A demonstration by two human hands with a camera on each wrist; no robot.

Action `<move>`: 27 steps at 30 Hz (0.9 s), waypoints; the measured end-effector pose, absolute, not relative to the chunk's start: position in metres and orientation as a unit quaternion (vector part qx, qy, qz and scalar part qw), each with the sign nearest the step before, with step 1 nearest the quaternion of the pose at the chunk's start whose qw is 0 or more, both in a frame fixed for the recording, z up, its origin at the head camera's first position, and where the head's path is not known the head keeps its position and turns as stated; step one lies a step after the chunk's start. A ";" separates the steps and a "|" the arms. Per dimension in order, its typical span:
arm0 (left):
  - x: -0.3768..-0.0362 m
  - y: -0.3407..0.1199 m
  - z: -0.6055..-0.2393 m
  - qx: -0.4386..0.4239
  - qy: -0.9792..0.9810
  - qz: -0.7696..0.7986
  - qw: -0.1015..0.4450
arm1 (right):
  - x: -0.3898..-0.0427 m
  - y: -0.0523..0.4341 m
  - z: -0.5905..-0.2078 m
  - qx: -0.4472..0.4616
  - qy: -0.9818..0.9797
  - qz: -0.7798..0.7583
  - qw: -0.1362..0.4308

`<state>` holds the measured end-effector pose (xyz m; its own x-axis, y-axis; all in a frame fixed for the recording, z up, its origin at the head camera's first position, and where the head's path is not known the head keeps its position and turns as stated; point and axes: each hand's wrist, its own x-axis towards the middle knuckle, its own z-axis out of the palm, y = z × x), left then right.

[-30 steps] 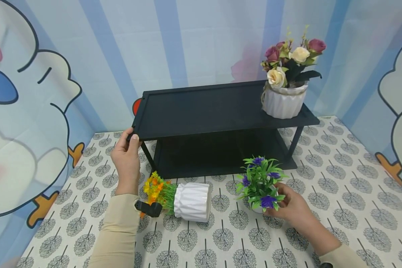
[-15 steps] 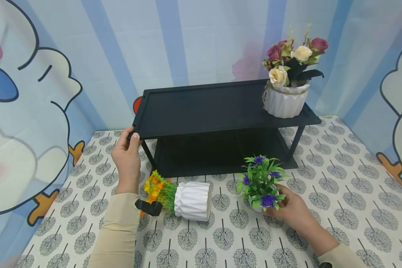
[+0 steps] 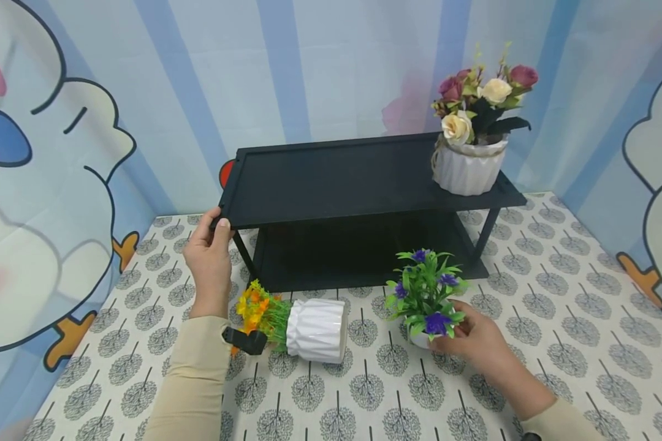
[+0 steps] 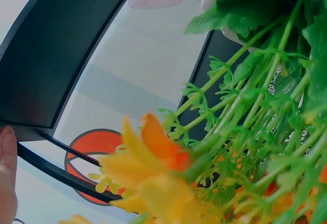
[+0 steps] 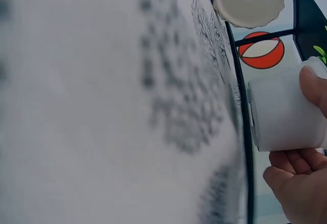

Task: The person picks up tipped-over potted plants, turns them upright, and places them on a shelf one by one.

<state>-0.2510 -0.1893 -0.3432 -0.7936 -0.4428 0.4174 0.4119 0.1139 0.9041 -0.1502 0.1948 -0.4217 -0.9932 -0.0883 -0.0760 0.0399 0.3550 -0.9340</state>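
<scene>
Bright, even light; blurred wrist close-ups.

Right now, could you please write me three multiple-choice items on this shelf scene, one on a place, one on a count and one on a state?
1. Where does the rose pot stand?
A. top shelf, right end
B. lower shelf
C. tablecloth

2. How many white flower pots show?
A. two
B. three
C. five

3. How does the orange-flower pot lie?
A. upright
B. upside down on the shelf
C. on its side

Answers:
1 A: the rose pot sits on the black shelf top, at its right end.
2 B: that one, the orange-flower pot, and the purple-flower pot in the right hand.
3 C: it lies on the tablecloth, flowers pointing left.
</scene>
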 end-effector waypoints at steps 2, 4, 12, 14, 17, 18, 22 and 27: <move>-0.251 -0.189 -0.343 0.010 -0.675 -0.665 0.320 | -0.150 0.193 -0.418 -0.018 0.820 -0.570 0.054; -0.251 -0.189 -0.344 0.010 -0.674 -0.666 0.318 | -0.149 0.192 -0.414 -0.021 0.819 -0.571 0.049; -0.252 -0.189 -0.344 0.012 -0.672 -0.669 0.317 | -0.147 0.186 -0.396 -0.022 0.837 -0.545 0.041; -0.252 -0.189 -0.344 0.013 -0.673 -0.669 0.316 | -0.147 0.186 -0.391 -0.021 0.845 -0.533 0.041; -0.252 -0.189 -0.343 0.015 -0.673 -0.669 0.315 | -0.149 0.185 -0.384 -0.033 0.846 -0.531 0.028; -0.252 -0.189 -0.343 0.016 -0.674 -0.669 0.314 | -0.149 0.185 -0.381 -0.038 0.845 -0.534 0.023; -0.251 -0.189 -0.343 0.017 -0.675 -0.666 0.317 | -0.151 0.184 -0.368 -0.057 0.839 -0.541 0.008; -0.251 -0.189 -0.343 0.016 -0.675 -0.664 0.320 | -0.152 0.182 -0.346 -0.058 0.857 -0.512 0.004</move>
<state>-0.2511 -0.1889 -0.3431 -0.7950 -0.4463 0.4108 0.4033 0.1169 0.9076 -0.1523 0.1816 -0.3463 -0.9931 -0.1040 0.0535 -0.0964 0.4694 -0.8777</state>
